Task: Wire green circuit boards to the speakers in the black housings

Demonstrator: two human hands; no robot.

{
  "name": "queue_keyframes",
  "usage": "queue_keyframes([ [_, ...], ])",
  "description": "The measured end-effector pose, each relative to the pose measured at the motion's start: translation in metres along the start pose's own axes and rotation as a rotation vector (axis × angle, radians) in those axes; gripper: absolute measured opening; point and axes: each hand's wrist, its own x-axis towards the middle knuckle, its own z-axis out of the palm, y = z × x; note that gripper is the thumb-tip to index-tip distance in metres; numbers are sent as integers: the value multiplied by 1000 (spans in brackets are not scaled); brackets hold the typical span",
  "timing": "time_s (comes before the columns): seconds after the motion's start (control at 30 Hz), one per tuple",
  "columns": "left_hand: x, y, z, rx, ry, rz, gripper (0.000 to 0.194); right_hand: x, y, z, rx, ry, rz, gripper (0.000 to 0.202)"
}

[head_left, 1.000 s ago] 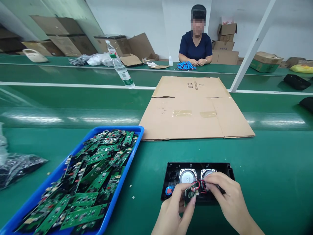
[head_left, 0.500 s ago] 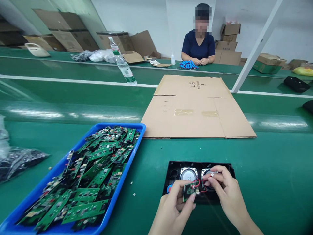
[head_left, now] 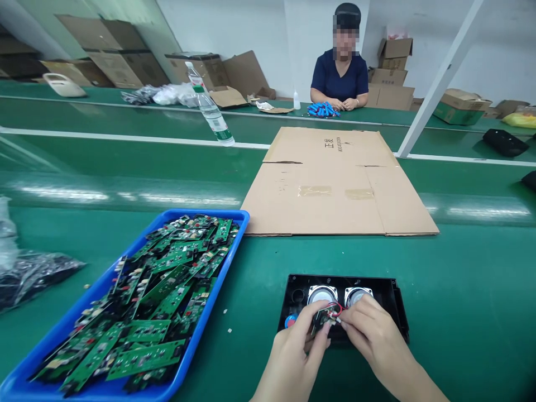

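My left hand (head_left: 299, 340) grips a small circuit board (head_left: 321, 318) between thumb and fingers, tilted over the near edge of a black speaker housing (head_left: 393, 307). Red wires (head_left: 338, 307) run from the board toward the housing. Close against the board, my right hand (head_left: 372, 329) pinches a wire connector; its fingertips partly hide it, so I cannot tell whether it is seated. Two round speakers (head_left: 322, 294) with silver frames sit in the housing, the right one partly covered by my right hand. A blue cylindrical part (head_left: 290, 321) shows at the housing's left.
A blue tray (head_left: 218, 296) heaped with green circuit boards (head_left: 146, 333) stands on the left. Flattened cardboard (head_left: 335, 215) lies beyond the housing. A water bottle (head_left: 211, 109) stands farther back. Across the bench sits a person (head_left: 340, 81) behind blue cylinders (head_left: 323, 109).
My right hand has moved left and down, bringing the wire connector up to the circuit board. The board has tilted in my left hand.
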Motion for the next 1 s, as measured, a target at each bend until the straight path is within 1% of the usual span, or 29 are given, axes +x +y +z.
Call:
queue_keyframes([
  [0.1, 1, -7, -1, 79, -33, 33, 29, -1, -1, 1, -83, -22, -14, 21],
  [0.3, 2, -16, -4, 157, -86, 81, 30, 0, -2, 4, -202, -12, -55, 28],
  [0.53, 2, -14, -4, 333, -73, 123, 31, 0, -2, 7, -170, 32, -65, 24],
  [0.63, 2, -14, -4, 339, -75, 176, 29, 0, -2, 7, -215, 47, -96, 22],
  [0.7, 2, -14, -4, 383, -74, 215, 30, 0, -2, 7, -228, 53, -103, 23],
  [0.8, 2, -13, -5, 475, -116, 253, 32, 0, -2, 8, -234, 76, -112, 24],
  [0.9, 2, -10, -8, 466, -178, 261, 33, -1, -2, 9, -185, 128, -94, 21],
  [1.0, 3, -8, -11, 401, -182, 270, 34, -1, -1, 9, -130, 165, -41, 16],
])
